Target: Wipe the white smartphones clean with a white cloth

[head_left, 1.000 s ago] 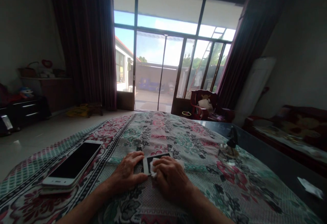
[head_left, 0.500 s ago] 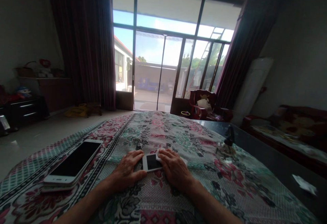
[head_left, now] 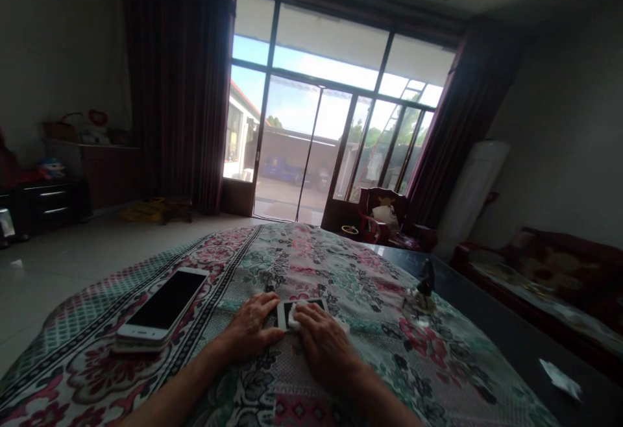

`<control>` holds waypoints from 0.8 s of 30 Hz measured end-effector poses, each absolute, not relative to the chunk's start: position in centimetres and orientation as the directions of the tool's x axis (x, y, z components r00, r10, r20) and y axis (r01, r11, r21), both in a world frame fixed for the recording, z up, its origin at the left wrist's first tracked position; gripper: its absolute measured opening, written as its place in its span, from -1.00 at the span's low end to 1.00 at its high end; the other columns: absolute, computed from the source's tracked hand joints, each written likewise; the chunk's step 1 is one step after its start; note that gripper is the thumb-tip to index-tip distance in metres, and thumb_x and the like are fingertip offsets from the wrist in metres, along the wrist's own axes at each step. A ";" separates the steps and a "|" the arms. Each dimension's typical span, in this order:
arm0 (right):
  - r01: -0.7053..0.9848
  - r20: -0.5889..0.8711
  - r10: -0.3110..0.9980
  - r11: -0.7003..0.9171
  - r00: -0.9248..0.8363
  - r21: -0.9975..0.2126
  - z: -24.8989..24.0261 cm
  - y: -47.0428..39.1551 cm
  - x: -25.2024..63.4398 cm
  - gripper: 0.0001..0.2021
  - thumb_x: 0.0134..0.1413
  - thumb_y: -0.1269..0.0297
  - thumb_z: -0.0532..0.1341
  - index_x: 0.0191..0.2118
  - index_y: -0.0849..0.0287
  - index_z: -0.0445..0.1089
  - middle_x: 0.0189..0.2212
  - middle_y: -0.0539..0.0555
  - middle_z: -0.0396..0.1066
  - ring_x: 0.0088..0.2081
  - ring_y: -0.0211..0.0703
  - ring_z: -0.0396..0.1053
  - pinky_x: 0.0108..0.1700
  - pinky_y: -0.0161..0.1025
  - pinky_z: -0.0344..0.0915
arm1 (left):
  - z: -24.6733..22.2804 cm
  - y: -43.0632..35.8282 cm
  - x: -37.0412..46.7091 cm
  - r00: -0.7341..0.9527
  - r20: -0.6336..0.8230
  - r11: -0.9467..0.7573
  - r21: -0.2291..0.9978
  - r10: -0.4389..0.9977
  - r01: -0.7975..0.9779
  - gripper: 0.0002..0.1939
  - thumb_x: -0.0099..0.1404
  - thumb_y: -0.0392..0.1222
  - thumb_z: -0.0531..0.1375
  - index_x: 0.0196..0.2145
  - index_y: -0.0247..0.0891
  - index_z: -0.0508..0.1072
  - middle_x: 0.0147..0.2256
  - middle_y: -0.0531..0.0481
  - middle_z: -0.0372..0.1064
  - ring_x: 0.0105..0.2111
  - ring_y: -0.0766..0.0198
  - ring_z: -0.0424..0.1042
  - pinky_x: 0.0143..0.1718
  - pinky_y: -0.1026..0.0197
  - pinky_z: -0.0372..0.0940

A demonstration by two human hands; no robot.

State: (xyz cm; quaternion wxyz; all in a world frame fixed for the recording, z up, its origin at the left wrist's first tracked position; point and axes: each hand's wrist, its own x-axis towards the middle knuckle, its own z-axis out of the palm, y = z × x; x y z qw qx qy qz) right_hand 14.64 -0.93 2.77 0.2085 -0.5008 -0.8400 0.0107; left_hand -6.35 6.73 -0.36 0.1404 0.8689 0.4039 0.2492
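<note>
A small white phone (head_left: 281, 318) with a dark screen lies face up on a flowered cloth (head_left: 296, 255). My left hand (head_left: 249, 326) holds its left end, the thumb at the near edge and the fingers at the far edge. My right hand (head_left: 325, 342) presses a crumpled white tissue (head_left: 292, 320) onto the screen, fingers bent over it. Part of the tissue sticks out beyond the hand's right side. The phone's near right part is hidden beneath this hand. To the left, a larger white phone (head_left: 165, 304) rests on top of another flat device.
A small dark-topped object (head_left: 426, 284) stands on the cloth at right. Beyond it, a white piece of paper (head_left: 561, 378) lies on the dark tabletop (head_left: 506, 329). A carved wooden chair (head_left: 384, 213) stands near the glass doors (head_left: 296, 148).
My right hand has slid the tissue leftward over the phone's screen, uncovering its far right corner. My left hand keeps its hold. The camera view has tilted up slightly.
</note>
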 end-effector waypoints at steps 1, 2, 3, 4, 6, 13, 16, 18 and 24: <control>0.846 0.332 0.854 0.483 -0.400 -0.226 2.8 -0.1 14.3 -0.65 0.26 0.35 -0.03 0.07 0.14 0.34 0.14 0.06 0.30 0.18 -0.14 0.19 0.27 -0.14 0.02 | -0.4 6.8 -6.3 0.552 0.329 -0.642 0.439 0.766 0.629 -0.47 0.13 -0.03 0.25 0.05 -0.24 0.40 0.14 -0.16 0.29 0.16 -0.02 0.21 0.19 -0.02 0.13; 0.855 0.321 0.863 0.468 -0.389 -0.222 2.7 0.8 13.9 -0.65 0.26 0.34 -0.03 0.06 0.14 0.35 0.14 0.07 0.30 0.18 -0.14 0.19 0.26 -0.14 0.02 | -0.5 6.8 -6.3 0.553 0.338 -0.648 0.433 0.761 0.626 -0.48 0.13 -0.03 0.26 0.04 -0.24 0.40 0.14 -0.15 0.29 0.16 -0.02 0.22 0.19 -0.01 0.13; 0.863 0.318 0.871 0.452 -0.373 -0.226 2.6 1.5 13.4 -0.66 0.27 0.33 -0.03 0.06 0.13 0.36 0.12 0.07 0.32 0.17 -0.15 0.19 0.27 -0.14 0.01 | -0.6 6.9 -6.3 0.555 0.346 -0.654 0.429 0.756 0.623 -0.48 0.13 -0.03 0.26 0.04 -0.23 0.40 0.13 -0.14 0.30 0.15 -0.01 0.23 0.18 0.00 0.14; 0.871 0.319 0.878 0.435 -0.356 -0.227 2.4 2.0 13.0 -0.66 0.27 0.32 -0.04 0.06 0.12 0.36 0.12 0.07 0.32 0.17 -0.15 0.20 0.27 -0.14 0.00 | -0.7 7.0 -6.3 0.557 0.354 -0.659 0.425 0.752 0.620 -0.48 0.12 -0.04 0.27 0.03 -0.22 0.41 0.13 -0.14 0.30 0.15 0.00 0.23 0.18 0.01 0.14; 0.881 0.326 0.886 0.412 -0.329 -0.232 2.0 2.1 12.3 -0.66 0.28 0.31 -0.04 0.06 0.10 0.36 0.13 0.06 0.31 0.19 -0.14 0.18 0.27 -0.12 0.00 | -0.8 7.1 -6.3 0.559 0.366 -0.668 0.422 0.744 0.613 -0.49 0.12 -0.03 0.27 0.03 -0.20 0.41 0.12 -0.12 0.32 0.14 0.02 0.25 0.18 0.02 0.14; 0.865 0.345 0.872 0.440 -0.346 -0.243 1.3 -2.7 12.2 -0.63 0.26 0.35 -0.04 0.12 0.08 0.31 0.19 0.02 0.24 0.24 -0.16 0.09 0.29 -0.14 -0.03 | -0.8 7.3 -6.1 0.533 0.366 -0.647 0.441 0.763 0.623 -0.48 0.11 0.00 0.26 0.02 -0.22 0.42 0.10 -0.14 0.34 0.12 0.03 0.28 0.18 0.04 0.14; 0.872 0.342 0.879 0.425 -0.333 -0.242 1.1 -3.6 12.4 -0.61 0.24 0.35 -0.02 0.13 0.06 0.29 0.21 0.00 0.21 0.25 -0.15 0.07 0.29 -0.13 -0.03 | -0.5 7.1 -6.1 0.529 0.357 -0.638 0.439 0.770 0.632 -0.48 0.09 -0.04 0.26 0.02 -0.21 0.42 0.10 -0.13 0.34 0.12 0.02 0.28 0.17 0.04 0.15; 0.882 0.328 0.892 0.399 -0.311 -0.250 1.1 -3.1 12.2 -0.61 0.24 0.35 -0.02 0.14 0.05 0.29 0.21 0.00 0.20 0.25 -0.12 0.07 0.29 -0.09 -0.04 | -0.3 6.9 -6.1 0.525 0.353 -0.632 0.438 0.775 0.639 -0.48 0.09 -0.03 0.26 0.02 -0.21 0.42 0.11 -0.14 0.34 0.12 0.02 0.28 0.17 0.04 0.16; 0.894 0.283 0.918 0.355 -0.278 -0.274 1.5 0.4 10.9 -0.61 0.26 0.31 -0.05 0.14 0.07 0.29 0.20 0.04 0.22 0.24 -0.08 0.09 0.27 -0.04 -0.03 | -0.5 6.8 -5.9 0.512 0.396 -0.647 0.454 0.762 0.612 -0.55 0.13 -0.03 0.23 -0.03 -0.20 0.46 0.06 -0.11 0.38 0.09 0.06 0.31 0.17 0.07 0.16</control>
